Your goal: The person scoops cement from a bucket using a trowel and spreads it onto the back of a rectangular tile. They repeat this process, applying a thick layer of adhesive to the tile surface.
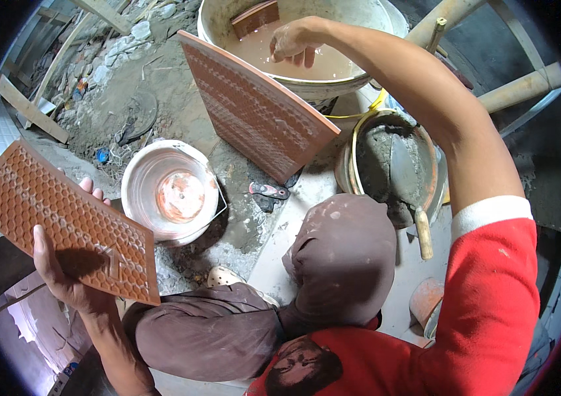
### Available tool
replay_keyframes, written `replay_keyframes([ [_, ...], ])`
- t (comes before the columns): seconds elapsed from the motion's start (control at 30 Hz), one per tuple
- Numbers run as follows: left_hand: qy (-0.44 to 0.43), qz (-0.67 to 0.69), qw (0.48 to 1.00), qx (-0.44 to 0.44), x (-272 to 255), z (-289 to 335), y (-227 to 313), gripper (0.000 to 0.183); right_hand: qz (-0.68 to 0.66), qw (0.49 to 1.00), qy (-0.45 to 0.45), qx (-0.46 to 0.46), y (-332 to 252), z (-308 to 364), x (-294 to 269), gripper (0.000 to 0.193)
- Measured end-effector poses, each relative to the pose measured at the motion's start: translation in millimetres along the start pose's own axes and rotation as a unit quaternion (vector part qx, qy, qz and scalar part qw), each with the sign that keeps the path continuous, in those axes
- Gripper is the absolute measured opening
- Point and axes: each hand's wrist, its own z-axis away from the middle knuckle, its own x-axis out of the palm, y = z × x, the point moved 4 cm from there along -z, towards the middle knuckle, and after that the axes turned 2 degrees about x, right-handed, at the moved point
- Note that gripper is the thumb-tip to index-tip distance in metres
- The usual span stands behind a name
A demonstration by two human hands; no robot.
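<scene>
Sitting low in a red sweater (492, 297) and dusty brown trousers (208, 336), with a pale shoe (224, 276) showing past the bent leg. Grasping a narrow reddish-brown tile (76, 218) in the left hand (69, 287), out to the left, with the thumb on its honeycomb face and fingertips showing past the far edge. Having at right a small reddish container (426, 300) and, beyond, a bucket (345, 158) of grey mortar (379, 158) with a wooden-handled trowel (404, 175) resting in it. Facing a white bucket (140, 185) stained red inside, near a small red-and-black tool (268, 191), then a wide tile (251, 109) standing slanted before a big pale tub (214, 23); cannot tell whether touching its rim. Dangling the right hand (294, 45), released, with fingers loosely bent, over the tub's cloudy water (247, 53), near another tile piece (255, 18) jutting up by the far wall. Seeing farther off, at upper left, rubble (112, 53).
</scene>
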Motion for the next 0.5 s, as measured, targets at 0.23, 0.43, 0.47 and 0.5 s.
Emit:
replay_keyframes([
  [0.23, 0.034, 0.033, 0.999, -0.009, -1.3, -3.2, 4.6, 0.076, -0.176, 0.979, -0.003, -0.098, -31.7, -9.7, -4.7, 0.019],
  [0.43, 0.010, 0.020, 1.000, 0.016, -15.3, -15.7, -12.3, 0.076, -0.413, 0.899, -0.053, -0.138, 10.4, 99.8, -71.6, 0.021],
  [0.47, 0.024, 0.006, 1.000, 0.017, -15.1, -12.5, -7.7, 0.077, -0.430, 0.887, -0.054, -0.158, 21.2, 114.7, -70.2, 0.021],
  [0.5, 0.008, 0.012, 1.000, 0.017, -16.1, -9.7, -4.3, 0.074, -0.448, 0.874, -0.056, -0.179, 33.4, 131.5, -64.7, 0.021],
])
